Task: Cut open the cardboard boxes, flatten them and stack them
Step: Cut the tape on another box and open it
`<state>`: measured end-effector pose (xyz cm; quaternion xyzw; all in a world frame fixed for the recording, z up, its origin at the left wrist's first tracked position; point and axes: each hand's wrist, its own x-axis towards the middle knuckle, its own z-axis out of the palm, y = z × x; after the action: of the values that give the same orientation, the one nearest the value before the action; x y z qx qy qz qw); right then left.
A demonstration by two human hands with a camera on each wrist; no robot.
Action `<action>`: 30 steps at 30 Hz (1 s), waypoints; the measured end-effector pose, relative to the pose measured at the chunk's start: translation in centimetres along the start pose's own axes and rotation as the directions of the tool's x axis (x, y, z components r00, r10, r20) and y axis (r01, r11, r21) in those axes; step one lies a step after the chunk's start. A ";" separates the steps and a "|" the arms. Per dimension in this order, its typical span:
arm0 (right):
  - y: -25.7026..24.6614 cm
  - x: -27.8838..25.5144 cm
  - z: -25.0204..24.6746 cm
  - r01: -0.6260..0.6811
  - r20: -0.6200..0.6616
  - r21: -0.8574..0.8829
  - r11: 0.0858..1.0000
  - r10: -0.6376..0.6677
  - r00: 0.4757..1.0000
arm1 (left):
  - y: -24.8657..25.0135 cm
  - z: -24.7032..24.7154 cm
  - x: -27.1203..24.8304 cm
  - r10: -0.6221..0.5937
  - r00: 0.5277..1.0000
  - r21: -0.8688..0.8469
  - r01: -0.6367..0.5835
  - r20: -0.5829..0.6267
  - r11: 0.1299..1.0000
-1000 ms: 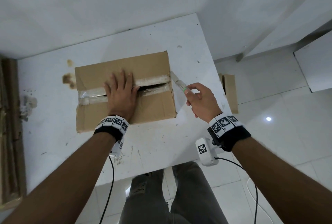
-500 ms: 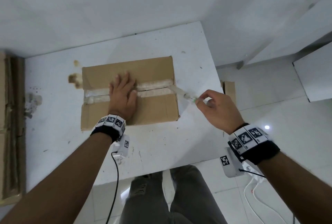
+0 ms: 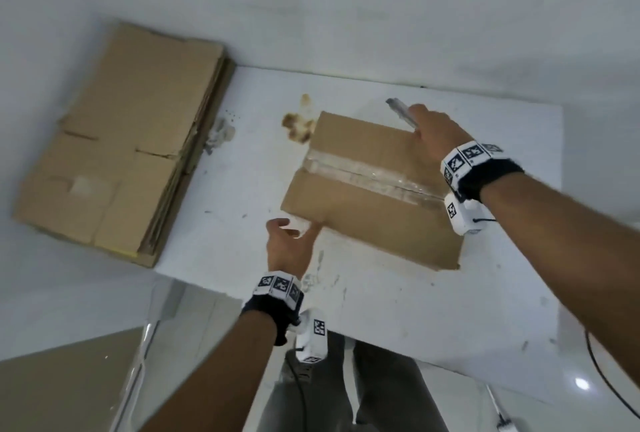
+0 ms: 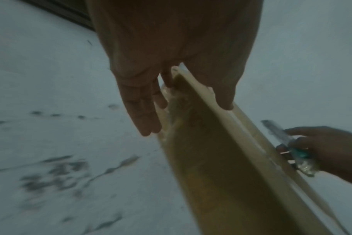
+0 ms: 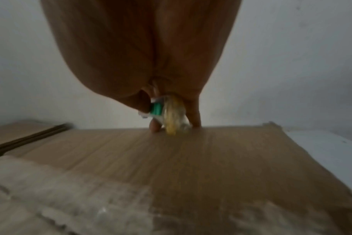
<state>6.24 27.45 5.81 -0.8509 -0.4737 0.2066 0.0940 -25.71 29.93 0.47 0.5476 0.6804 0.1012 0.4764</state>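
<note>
Because the table (image 3: 415, 310) bears it flat, the light, stiff box (image 3: 367, 203) at its middle should lift by its edges; the left hand (image 3: 289, 244) pinches the near-left corner, the right hand (image 3: 433, 135) grips a knife (image 3: 401, 113).

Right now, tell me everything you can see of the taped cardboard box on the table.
The cardboard box is plain brown corrugated board, lying low on the white table, its top flaps meeting at a centre seam under a wrinkled strip of clear tape. The left hand grips its near left corner, thumb on top and fingers against the side. The right hand, holding a box cutter, rests fingertips on its far edge.
</note>
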 end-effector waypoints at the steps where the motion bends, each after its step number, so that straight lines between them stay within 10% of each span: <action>1: 0.2 0.1 0.3 -0.024 0.007 -0.006 1.000 0.024 1.000 | 0.5 0.6 0.2 -0.032 0.998 -0.044 0.035 0.061 0.998; 3: 1.0 -1.1 0.8 -0.066 -0.007 0.028 0.997 0.067 0.998 | 2.5 1.6 1.5 -0.046 0.996 -0.128 0.055 0.074 0.990; 6: 2.3 -6.5 3.2 -0.142 0.097 0.237 0.961 0.122 0.988 | 7.2 2.4 3.4 0.040 0.997 0.177 -0.052 0.069 0.983; 12: 4.0 -18.7 6.4 -0.312 -0.032 0.669 0.675 0.446 0.895 | 11.9 5.1 6.4 0.263 0.866 0.659 -0.495 0.425 0.567; 19: 3.4 -15.1 -0.5 -0.074 -0.080 0.055 0.996 0.078 0.994 | 11.5 5.7 6.1 0.286 0.726 0.698 -0.684 0.625 0.212; 24: 0.5 -10.4 -1.9 0.166 0.060 -0.327 0.930 -0.155 0.986 | 10.1 4.7 6.4 0.408 0.686 0.648 -0.719 0.602 0.252; 30: 0.6 -9.9 -2.7 0.194 0.042 -0.324 0.926 -0.191 0.981 | 10.5 3.7 6.9 0.449 0.656 0.608 -0.747 0.607 0.270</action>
<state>3.24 18.84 10.59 -0.8032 -0.5828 0.1192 -0.0306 -15.68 38.34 1.75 0.9268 0.2930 -0.1438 0.1858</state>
